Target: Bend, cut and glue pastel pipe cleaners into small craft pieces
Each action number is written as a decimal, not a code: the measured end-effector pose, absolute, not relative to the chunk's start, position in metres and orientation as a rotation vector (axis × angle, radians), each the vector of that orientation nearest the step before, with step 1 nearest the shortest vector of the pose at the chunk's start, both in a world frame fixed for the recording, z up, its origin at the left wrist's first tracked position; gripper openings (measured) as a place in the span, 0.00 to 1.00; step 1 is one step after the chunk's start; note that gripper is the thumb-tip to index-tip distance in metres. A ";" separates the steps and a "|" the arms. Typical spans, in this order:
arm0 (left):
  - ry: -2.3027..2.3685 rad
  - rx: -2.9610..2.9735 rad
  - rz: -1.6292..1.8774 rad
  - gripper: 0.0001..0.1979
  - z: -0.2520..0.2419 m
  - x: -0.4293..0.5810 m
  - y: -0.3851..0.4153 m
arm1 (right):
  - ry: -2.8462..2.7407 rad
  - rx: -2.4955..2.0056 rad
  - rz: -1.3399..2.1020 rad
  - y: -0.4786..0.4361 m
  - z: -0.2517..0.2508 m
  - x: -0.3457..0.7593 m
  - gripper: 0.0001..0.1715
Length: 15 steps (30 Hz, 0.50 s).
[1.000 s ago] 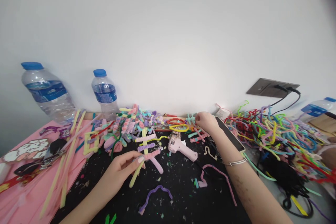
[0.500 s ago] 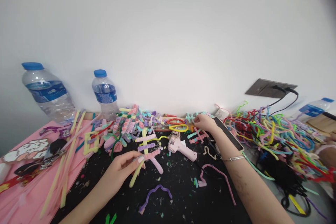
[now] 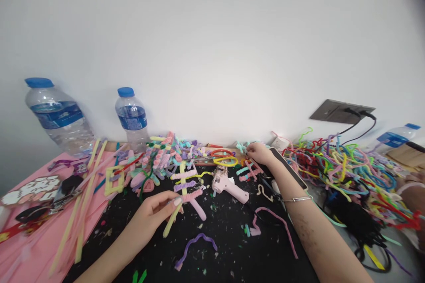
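Between the thumb and fingers of my left hand is a pipe-cleaner piece, a pale yellow stem with pink and purple coils across it. My right hand reaches to the back of the table, its fingers pinched at a pile of small pipe-cleaner pieces; what they grip, if anything, is hidden. Close by it lies a light teal pipe-cleaner piece. A pale pink glue gun rests between my hands. Near my left hand lies a lilac pipe-cleaner length, and a purple one is closer to me.
Two bottles with blue caps stand left against the wall. A tangle of bright pipe cleaners covers the right side, beside a dark phone. Pink sheets lie on the left. At the far right edge, part of another person's arm shows.
My right hand has shifted very slightly at the back pile, its fingers still pinched. My left hand keeps the yellow-stemmed piece in nearly the same place.
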<state>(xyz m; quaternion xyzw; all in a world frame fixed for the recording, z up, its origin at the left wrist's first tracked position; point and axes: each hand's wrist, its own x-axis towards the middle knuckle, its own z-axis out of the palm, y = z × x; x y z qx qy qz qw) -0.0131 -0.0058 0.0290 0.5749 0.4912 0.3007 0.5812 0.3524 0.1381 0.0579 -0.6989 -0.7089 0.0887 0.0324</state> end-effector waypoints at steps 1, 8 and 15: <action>1.147 1.343 0.705 0.18 0.029 -0.013 -0.006 | -2.189 -2.128 0.292 0.138 0.058 0.354 0.08; 1.145 1.333 0.708 0.17 0.027 -0.014 -0.007 | -2.141 -2.016 0.414 0.140 0.057 0.363 0.11; 1.133 1.307 0.709 0.17 0.027 -0.013 -0.006 | -1.971 -2.021 0.456 0.142 0.054 0.365 0.14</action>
